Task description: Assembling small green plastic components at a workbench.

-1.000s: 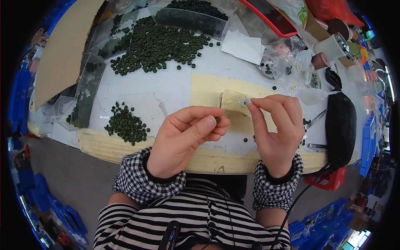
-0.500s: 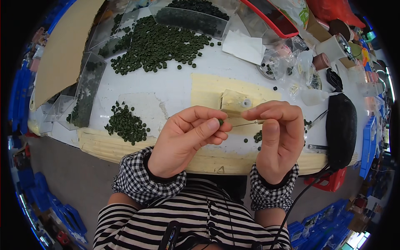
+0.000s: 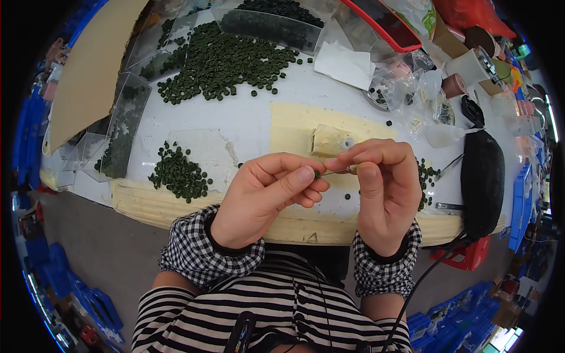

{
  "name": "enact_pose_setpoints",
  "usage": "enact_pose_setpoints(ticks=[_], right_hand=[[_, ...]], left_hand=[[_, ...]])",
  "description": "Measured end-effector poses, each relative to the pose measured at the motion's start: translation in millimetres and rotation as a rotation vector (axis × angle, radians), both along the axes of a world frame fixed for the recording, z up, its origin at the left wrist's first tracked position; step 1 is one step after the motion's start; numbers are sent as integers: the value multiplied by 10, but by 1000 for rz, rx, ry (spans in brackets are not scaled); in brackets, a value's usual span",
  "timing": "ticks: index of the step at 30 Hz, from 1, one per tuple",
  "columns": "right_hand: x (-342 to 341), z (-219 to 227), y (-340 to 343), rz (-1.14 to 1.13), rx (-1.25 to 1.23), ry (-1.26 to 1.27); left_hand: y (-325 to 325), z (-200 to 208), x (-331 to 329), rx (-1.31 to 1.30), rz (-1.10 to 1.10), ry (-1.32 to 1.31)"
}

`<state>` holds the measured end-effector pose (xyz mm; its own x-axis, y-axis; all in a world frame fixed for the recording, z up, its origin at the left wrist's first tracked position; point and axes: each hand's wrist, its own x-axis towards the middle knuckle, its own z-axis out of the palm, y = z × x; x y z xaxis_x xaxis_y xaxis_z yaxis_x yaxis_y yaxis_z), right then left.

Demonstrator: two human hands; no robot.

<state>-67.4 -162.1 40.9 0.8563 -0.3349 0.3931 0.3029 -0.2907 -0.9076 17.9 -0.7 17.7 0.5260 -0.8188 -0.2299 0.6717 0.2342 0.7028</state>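
My left hand [image 3: 253, 197] is closed in a pinch, thumb over forefinger, on a small round dark green piece [image 3: 318, 175]. Opposite it, my right hand [image 3: 388, 197] grips a thin metal needle [image 3: 336, 172] by its pale end, between thumb and fingers. The needle's tip reaches the green piece; whether it has passed into it is too small to tell. Just beyond both hands stands a cream block [image 3: 328, 140] with a whitish round fitting. Left of my left hand lies a small heap of green pieces [image 3: 178, 173]; another heap [image 3: 425, 176] shows past my right hand.
A large spread of green pieces [image 3: 218, 62] covers the table's far left, beside clear trays [image 3: 265, 29] and cardboard [image 3: 88, 70]. Farther right are a white tissue [image 3: 343, 65], a red-edged phone [image 3: 388, 26], plastic bags [image 3: 412, 88] and a black pouch [image 3: 482, 182].
My right hand has moved slightly left, bringing the needle closer to the green piece. More of the heap beyond that hand is uncovered. My left hand has barely shifted.
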Motion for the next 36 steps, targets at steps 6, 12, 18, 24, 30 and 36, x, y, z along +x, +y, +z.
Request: enact_pose_setpoints(ticks=[6,12,18,24,30,36], right_hand=[[-14,-15,-32,-39,227,-97],[59,-52,-182,-481,-473,-94],[107,-69,-238,-401,-824,30],[-231,32,-183,-409,-740,145],[-476,-160,-96,-222,-971,258],[-511,-267,-70,-245,-919,268]], left_hand=[[4,25,4,24,-29,-13],[15,4,-5,28,16,-16],[-13,33,-19,45,69,-15],[16,-10,3,44,64,-20],[6,28,-24,36,63,-50],[13,-5,-8,-14,68,-22]])
